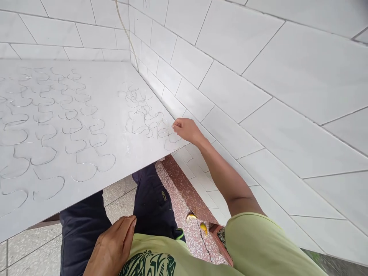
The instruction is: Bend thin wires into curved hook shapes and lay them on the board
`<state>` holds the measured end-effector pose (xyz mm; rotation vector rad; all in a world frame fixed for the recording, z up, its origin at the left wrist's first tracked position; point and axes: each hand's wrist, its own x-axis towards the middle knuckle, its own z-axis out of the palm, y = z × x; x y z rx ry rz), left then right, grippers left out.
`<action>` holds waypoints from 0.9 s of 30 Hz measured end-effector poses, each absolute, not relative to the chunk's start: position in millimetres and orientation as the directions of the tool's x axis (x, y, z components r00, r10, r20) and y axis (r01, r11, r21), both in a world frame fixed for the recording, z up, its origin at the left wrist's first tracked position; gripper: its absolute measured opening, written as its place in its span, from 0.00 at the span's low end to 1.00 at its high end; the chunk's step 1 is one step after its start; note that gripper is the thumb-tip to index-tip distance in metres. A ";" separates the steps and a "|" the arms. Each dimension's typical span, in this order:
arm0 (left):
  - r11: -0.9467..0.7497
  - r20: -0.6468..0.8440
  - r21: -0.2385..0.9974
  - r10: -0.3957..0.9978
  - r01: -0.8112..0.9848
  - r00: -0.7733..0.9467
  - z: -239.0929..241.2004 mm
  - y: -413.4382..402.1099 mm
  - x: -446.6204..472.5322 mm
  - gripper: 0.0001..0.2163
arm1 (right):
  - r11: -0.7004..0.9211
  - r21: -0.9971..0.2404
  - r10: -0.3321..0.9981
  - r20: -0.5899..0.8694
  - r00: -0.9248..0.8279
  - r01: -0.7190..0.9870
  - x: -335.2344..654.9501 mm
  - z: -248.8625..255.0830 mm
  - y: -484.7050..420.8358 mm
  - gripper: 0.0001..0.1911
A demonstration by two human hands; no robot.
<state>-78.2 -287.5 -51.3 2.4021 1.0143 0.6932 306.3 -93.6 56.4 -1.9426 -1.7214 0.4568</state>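
My right hand [186, 129] reaches over the right corner of a white tabletop [115, 76]. Its fingers are closed in a pinch beside a tangled group of thin curved wires [140, 119]. Whether a wire is between the fingertips is too fine to make out. Close to my body, above the lap, my left hand [113, 243] has its thumb and fingers pressed together, and anything inside them is hidden. Separate bent wire pieces [70, 130] lie spread in rows across the left part of the tabletop.
A white tiled wall [238, 73] runs along the right side of the tabletop, and another stands at the back. A pale cable [124, 27] hangs down the corner. Below, yellow scraps [203, 229] lie on the speckled floor [184, 199].
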 end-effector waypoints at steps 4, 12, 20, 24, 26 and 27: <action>-0.643 0.262 0.554 0.737 0.528 0.622 -52.6 -284.8 -73.5 0.09 | -0.028 -0.425 0.998 0.035 0.047 0.905 304.1 42.4 -112.5 0.09; -0.661 0.277 0.521 0.730 0.541 0.625 -59.6 -285.8 -72.5 0.10 | -0.038 -0.227 0.999 -0.010 0.037 0.973 258.5 12.5 -129.1 0.10; -0.664 0.290 0.477 0.737 0.575 0.611 -72.8 -287.0 -77.8 0.11 | -0.155 -0.159 0.985 0.054 0.165 0.975 252.1 3.3 -130.1 0.09; -0.678 0.306 0.459 0.728 0.575 0.614 -77.2 -284.6 -75.0 0.11 | -0.201 -0.097 0.969 0.124 0.213 0.975 256.3 1.1 -126.7 0.11; -0.687 0.313 0.451 0.720 0.570 0.620 -77.7 -283.4 -73.6 0.11 | -0.202 -0.085 0.964 0.158 0.213 0.976 257.3 1.0 -125.9 0.13; -0.689 0.313 0.450 0.717 0.567 0.623 -77.6 -282.9 -73.2 0.11 | -0.207 -0.094 0.962 0.162 0.221 0.974 257.8 1.7 -125.7 0.13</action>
